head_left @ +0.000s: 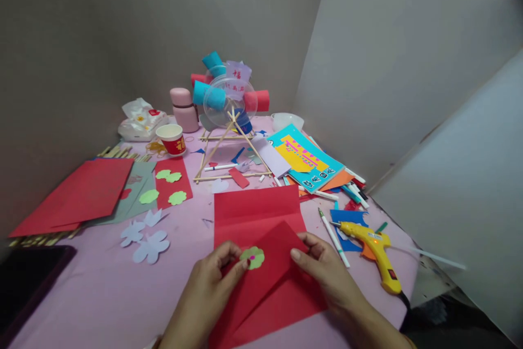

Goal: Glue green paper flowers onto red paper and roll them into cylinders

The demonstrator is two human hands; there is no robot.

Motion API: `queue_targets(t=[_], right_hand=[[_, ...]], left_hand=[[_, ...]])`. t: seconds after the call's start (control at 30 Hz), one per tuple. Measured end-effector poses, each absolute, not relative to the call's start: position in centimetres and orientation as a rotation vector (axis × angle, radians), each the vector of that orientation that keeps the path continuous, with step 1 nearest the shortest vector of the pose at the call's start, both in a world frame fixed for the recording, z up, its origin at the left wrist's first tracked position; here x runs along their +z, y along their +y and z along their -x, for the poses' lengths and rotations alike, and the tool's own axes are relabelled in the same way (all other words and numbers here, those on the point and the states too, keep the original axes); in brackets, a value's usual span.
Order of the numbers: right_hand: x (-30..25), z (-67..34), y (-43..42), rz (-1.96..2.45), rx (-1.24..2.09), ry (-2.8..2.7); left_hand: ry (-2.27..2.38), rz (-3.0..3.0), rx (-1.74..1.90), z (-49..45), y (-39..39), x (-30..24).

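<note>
My left hand (214, 278) pinches the left edge of a green paper flower (258, 259) with a pink centre. The flower is over a red paper sheet (281, 245); I cannot tell whether it is stuck on. My right hand (322, 267) grips that sheet's right corner between thumb and fingers. Beneath it lies a creased larger red sheet (253, 203) on the table. White paper flowers (151, 246) lie to the left, with green paper flowers (177, 197) on a red strip behind them.
A yellow hot glue gun (378, 251) and a green-tipped marker (333, 237) lie to the right. Behind stands a stick-framed wheel (231, 101) with coloured paper cups. A paper cup (174, 142), pink flask (184, 112), red sheets (90, 185) and a dark tablet-like device (32, 283) are left.
</note>
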State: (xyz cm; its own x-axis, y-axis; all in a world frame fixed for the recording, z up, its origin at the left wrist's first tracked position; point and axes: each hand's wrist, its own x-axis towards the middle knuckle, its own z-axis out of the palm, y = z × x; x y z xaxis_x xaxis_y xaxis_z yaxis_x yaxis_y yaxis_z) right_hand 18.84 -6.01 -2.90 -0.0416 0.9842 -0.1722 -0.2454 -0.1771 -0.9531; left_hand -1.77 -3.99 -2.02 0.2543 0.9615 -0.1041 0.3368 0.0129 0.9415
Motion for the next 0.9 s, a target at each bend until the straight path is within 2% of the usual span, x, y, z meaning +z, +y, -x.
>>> queue_targets(t=[0.2, 0.37, 0.53, 0.73, 0.9], right_hand=[[-2.0, -16.1, -5.1, 0.871, 1.604, -0.775], [-1.6, -14.4, -4.4, 0.76, 1.682, -0.817], [-2.6, -14.5, -3.7, 0.867, 1.601, -0.864], [-3.7, -15.8, -2.7, 0.998, 1.445, -0.64], [-3.4, -16.6, -2.2, 0.887, 1.529, -0.555]], left_hand=[[1.062, -0.78, 0.974, 0.5, -4.3, -2.0], [0.974, -0.709, 0.96, 0.3, -4.5, -1.9], [0.951, -0.703, 0.98, 0.4, -4.2, -1.6], [1.25, -0.977, 1.171, 3.3, -2.9, -4.1], [1.594, -1.878, 1.09, 5.9, -3.6, -4.7]])
